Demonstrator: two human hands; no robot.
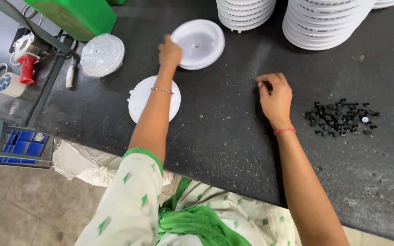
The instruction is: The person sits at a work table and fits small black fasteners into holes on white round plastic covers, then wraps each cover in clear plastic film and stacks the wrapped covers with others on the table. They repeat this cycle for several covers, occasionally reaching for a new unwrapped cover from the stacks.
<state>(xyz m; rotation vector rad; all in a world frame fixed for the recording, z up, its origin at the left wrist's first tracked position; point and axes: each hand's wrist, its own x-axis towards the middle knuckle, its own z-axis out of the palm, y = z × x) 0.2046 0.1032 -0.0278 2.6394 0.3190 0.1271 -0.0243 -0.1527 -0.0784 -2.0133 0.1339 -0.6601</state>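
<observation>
Item: white round dish (198, 43), shallow plastic, lying flat on dark tabletop (224, 136), far-centre. Hollow side faces up, small hub at middle; round, so no long axis. Left hand (169, 52) at its left rim, fingers closed on the edge, touching it.

Right hand (275, 96): resting on tabletop right of centre, well apart from dish, fingers curled w/ thumb & forefinger tips pinched together; whether they hold anything, cannot tell. Pink band at wrist; thin bracelet on left wrist.

Nearby, outward:
- White ribbed disc (140, 98), flat, near side of dish, partly under left forearm.
- Wrapped disc (101, 55), clear film, left of dish.
- Small stack of white dishes (245, 12), just beyond dish, far edge.
- Larger stack of white dishes (327, 23), far right.
- Heap of small black caps (340, 117), right of right hand, one pale piece among them.
- Green bin (76, 16), far left.
- Tape dispenser (26, 64), red handle, off tabletop at left; blue crate (21, 146) & white sack (85, 164) below near edge.

Between dish and right hand: bare tabletop, nothing in the way.
</observation>
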